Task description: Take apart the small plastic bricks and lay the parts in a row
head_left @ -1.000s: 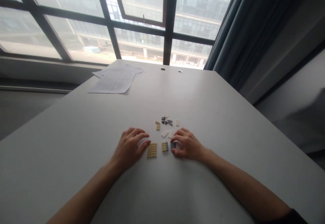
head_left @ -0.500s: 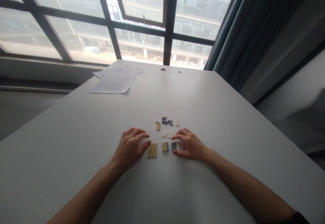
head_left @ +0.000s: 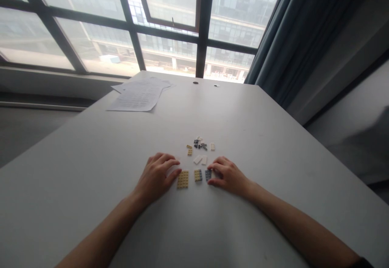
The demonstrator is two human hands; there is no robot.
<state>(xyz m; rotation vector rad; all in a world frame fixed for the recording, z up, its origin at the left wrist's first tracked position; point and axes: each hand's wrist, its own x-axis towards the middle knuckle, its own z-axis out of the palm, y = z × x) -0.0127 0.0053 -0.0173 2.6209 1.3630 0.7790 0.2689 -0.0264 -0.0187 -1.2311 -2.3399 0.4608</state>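
In the head view I am keeping both grips low over the white counter (head_left: 243,114), about midway between its left and right edges and well short of the far edge. My left grip (head_left: 156,178) is staying spread in a loose curve, its thumb tip lying at the far left corner of a tan studded plate (head_left: 182,180), touching it or just beside it; I am not seeing any pinch there. My right grip (head_left: 230,176) is curving round the right side of a dark gray studded piece (head_left: 208,174), thumb toward me and forefinger toward the far edge; whether they are pressing on it, I cannot tell. Between those two, a tan-and-gray block (head_left: 197,175) is sitting untouched. What is changing is small: my right fingers are easing back toward the counter's right edge, so the gray piece and the white tiles (head_left: 204,160) beyond it are showing more fully than a second ago. The plate and the block are holding their places, so to my eye nothing is being joined yet. Farther toward the far edge, small tan pieces (head_left: 190,153), dark pieces (head_left: 196,142) and a white studded plate (head_left: 212,146) are lying loose, while paper sheets (head_left: 136,97) are spreading by the far left corner.
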